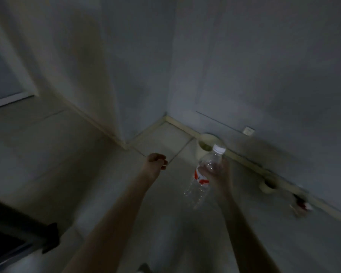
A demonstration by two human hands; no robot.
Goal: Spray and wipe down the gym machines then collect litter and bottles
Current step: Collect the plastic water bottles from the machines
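My right hand (220, 172) grips a clear plastic bottle (200, 186) with a white cap and a red-and-white label, held tilted above the floor with the cap pointing away from me. Just beyond the cap a pale round bin (205, 144) stands against the wall, its mouth open. My left hand (156, 161) is stretched out to the left of the bottle with its fingers curled and nothing in it. Farther right along the wall lie a small pale cup-like thing (269, 186) and a red-and-white piece of litter (301, 205). The view is dim and blurred.
Grey walls meet in a corner (165, 117) ahead, with a skirting board along the base and a white wall socket (248, 131) low on the right wall. A dark machine part (18, 233) juts in at the lower left. The floor is pale tile.
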